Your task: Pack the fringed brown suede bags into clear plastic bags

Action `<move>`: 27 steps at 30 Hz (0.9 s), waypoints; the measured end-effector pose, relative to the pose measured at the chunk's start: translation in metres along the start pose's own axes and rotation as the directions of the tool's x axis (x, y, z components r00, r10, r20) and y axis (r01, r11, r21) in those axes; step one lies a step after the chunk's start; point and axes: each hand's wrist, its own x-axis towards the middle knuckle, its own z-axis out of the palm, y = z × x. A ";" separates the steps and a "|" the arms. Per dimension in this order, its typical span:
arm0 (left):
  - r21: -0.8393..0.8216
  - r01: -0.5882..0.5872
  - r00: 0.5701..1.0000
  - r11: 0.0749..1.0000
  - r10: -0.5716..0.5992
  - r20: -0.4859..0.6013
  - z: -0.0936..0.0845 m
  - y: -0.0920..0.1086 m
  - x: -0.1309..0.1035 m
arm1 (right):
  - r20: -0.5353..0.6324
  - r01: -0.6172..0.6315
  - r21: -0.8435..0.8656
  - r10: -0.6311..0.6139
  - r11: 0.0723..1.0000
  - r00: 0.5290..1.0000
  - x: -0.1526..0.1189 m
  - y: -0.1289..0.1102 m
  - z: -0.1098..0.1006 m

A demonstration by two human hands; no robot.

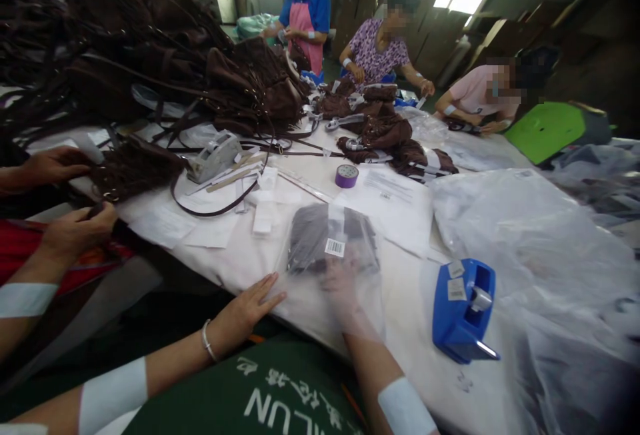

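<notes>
A clear plastic bag (pixel 300 282) lies in front of me with a folded dark brown handbag (pixel 306 235) inside it. A white barcode label (pixel 335 247) and a pale strip show on its top. My right hand (pixel 343 282) reaches inside the plastic bag, with its fingers at the near edge of the handbag. Seen blurred through the plastic, they seem closed on that edge. My left hand (pixel 255 305) is open at the table's front edge, fingers stretched toward the bag's near left side. Whether its fingertips touch the plastic, I cannot tell.
A blue tape dispenser (pixel 463 312) stands at right, near a stack of plastic bags (pixel 525 222). Purple tape (pixel 347 176) and papers (pixel 395 202) lie beyond. Brown handbags (pixel 200 82) pile up at left. A co-worker's hands (pixel 75 232) handle one; several people work across the table.
</notes>
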 end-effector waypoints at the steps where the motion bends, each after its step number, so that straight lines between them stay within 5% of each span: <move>1: 0.019 -0.001 1.000 1.000 0.001 0.011 0.000 0.000 0.000 | 0.011 0.025 -0.009 -0.025 1.000 1.000 -0.002 0.001 -0.007; 5: 0.048 -0.013 1.000 0.999 0.012 0.029 -0.003 -0.005 0.002 | 0.113 0.082 -0.037 -0.077 0.996 0.991 -0.057 0.001 -0.030; 9: -0.084 -0.104 0.991 0.991 0.110 0.072 0.000 -0.009 0.006 | 0.275 -0.006 0.075 -0.015 0.997 0.961 -0.137 -0.002 -0.051; 11: -0.191 -0.129 0.976 0.973 0.158 0.147 -0.002 -0.012 0.009 | 0.405 -0.100 0.188 0.015 0.977 0.914 -0.155 -0.005 -0.075; 15: -0.408 -0.053 0.914 0.911 0.209 0.348 -0.031 -0.019 0.020 | 0.698 -0.342 0.462 -0.097 0.818 0.709 -0.116 -0.015 -0.152; 16: -0.454 0.007 0.904 0.891 0.188 0.383 -0.040 -0.020 0.024 | 0.758 -0.368 0.520 -0.218 0.771 0.615 -0.095 -0.017 -0.168; 17: -0.483 0.089 0.910 0.871 0.125 0.394 -0.048 -0.020 0.029 | 0.758 -0.380 0.544 -0.243 0.748 0.606 -0.072 -0.017 -0.178; 18: -0.492 0.184 0.928 0.851 0.015 0.373 -0.054 -0.021 0.034 | 0.710 -0.355 0.559 -0.211 0.750 0.672 -0.049 -0.017 -0.181; 19: -0.489 0.281 0.938 0.826 -0.128 0.322 -0.057 -0.020 0.040 | 0.589 -0.308 0.529 -0.081 0.791 0.804 -0.027 -0.017 -0.176; 20: -0.480 0.374 0.925 0.794 -0.281 0.256 -0.057 -0.020 0.046 | 0.417 -0.263 0.442 0.063 0.858 0.907 -0.009 -0.016 -0.164; 21: -0.472 0.455 0.889 0.755 -0.413 0.197 -0.054 -0.019 0.051 | 0.271 -0.220 0.325 0.133 0.920 0.954 0.004 -0.015 -0.145; 24: -0.439 0.638 0.760 0.633 -0.609 0.227 -0.037 -0.017 0.063 | 0.146 -0.072 0.045 0.065 0.996 0.987 0.016 -0.012 -0.077; 27: -0.435 0.719 0.689 0.542 -0.637 0.346 -0.019 -0.014 0.063 | 0.149 0.023 -0.067 -0.013 0.997 0.989 0.000 -0.007 -0.031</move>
